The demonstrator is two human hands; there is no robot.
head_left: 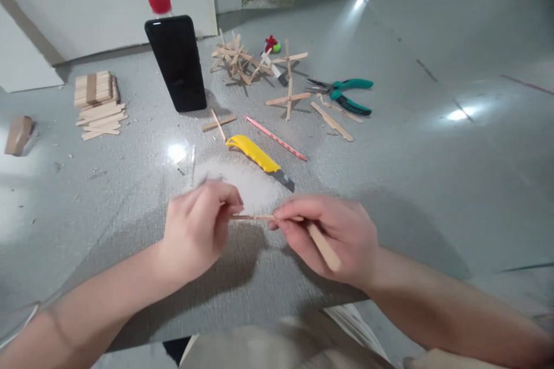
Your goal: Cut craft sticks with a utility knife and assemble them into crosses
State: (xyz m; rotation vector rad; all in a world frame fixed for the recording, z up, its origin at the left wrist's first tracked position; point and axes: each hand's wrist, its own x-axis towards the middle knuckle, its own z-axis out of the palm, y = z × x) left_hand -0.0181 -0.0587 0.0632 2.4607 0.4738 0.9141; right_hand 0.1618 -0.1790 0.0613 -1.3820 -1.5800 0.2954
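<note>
Pale wood shows between the hands: a thin stick spans the gap above the near edge of the grey table. The left hand pinches one end with thumb and fingers; the right hand pinches the other, a wider stick lying against it. Blur leaves unclear whether the two sticks are joined. This calls, I judge, for light, even pressure with both pinches close together, since so slim a strip could snap. Just beyond the right fingertips lies the yellow cutter, its bare blade towards that hand and most in the way. Past it are a pink pencil and crossed sticks, then pliers. Nearer the far edge, a phone stands before a red-capped bottle, beside a stick pile.
</note>
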